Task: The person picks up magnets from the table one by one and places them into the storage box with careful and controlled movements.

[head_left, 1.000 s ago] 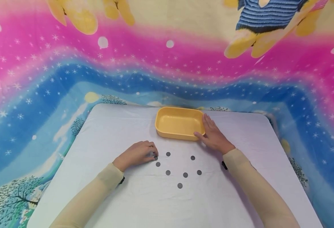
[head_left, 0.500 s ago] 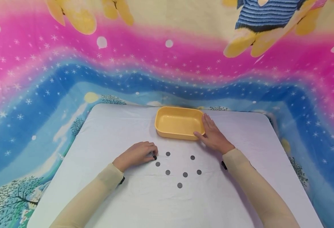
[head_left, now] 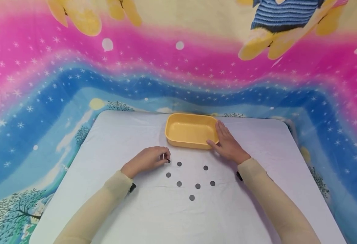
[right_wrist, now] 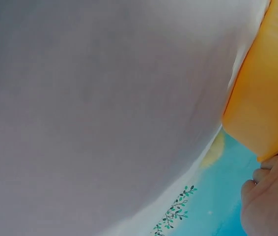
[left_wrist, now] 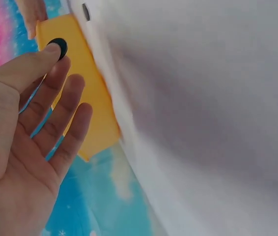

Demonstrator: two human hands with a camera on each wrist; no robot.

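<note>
Between thumb and index finger, my left hand (head_left: 148,160) pinches a small round black disc (left_wrist: 60,46); the other fingers spread loosely, as the left wrist view shows. The disc is a little above the white table, left of the loose dark grey discs. My right hand (head_left: 229,145) rests against the right end of a yellow rectangular tub (head_left: 190,145), its fingers straight along the outer wall and its thumb at the near rim. In the right wrist view only part of that hand shows, beside the tub wall (right_wrist: 262,93).
Several flat grey discs lie scattered in front of the tub, among them a near disc (head_left: 192,197) and a right-hand disc (head_left: 212,183). The white-covered table (head_left: 142,217) has rounded far corners. Behind it hangs a colourful printed cloth (head_left: 178,74).
My left hand has lifted the disc off the table and moved it slightly away from me, towards the tub. The right hand and tub have stayed put.
</note>
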